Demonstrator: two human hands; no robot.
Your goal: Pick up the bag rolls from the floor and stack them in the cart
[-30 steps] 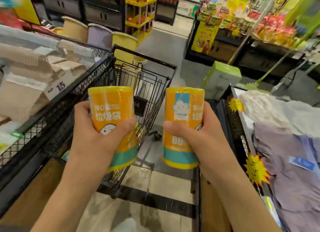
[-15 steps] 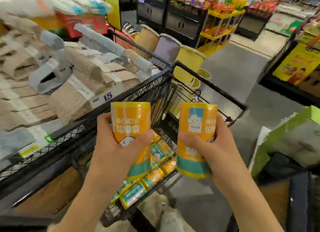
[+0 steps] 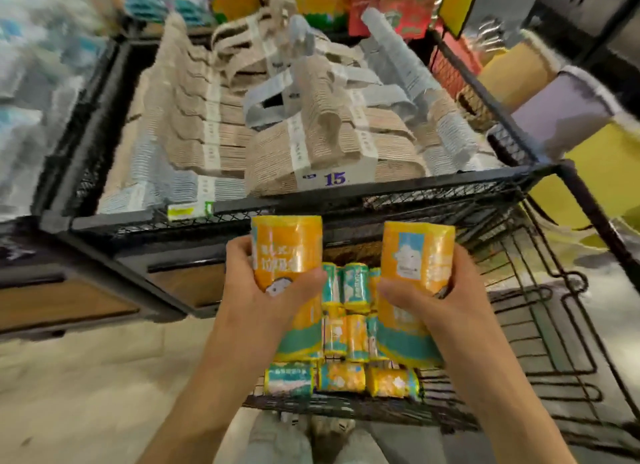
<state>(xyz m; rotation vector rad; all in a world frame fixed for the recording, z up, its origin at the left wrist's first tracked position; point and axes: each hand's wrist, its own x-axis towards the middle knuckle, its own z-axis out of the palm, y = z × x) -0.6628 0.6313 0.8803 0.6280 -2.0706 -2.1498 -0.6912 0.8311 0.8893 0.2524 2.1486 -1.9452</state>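
The left hand (image 3: 263, 301) and right hand (image 3: 429, 304) each wrap their fingers round an upright orange-and-teal, film-wrapped bag roll (image 3: 287, 255) (image 3: 417, 255). These look light, firm and slick, so a mid-body grasp suits lowering them into the black wire cart (image 3: 554, 342).

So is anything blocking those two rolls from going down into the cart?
Nothing visible. The left hand and right hand each hold a roll directly above the cart, whose top is open; only stacked rolls lie below.
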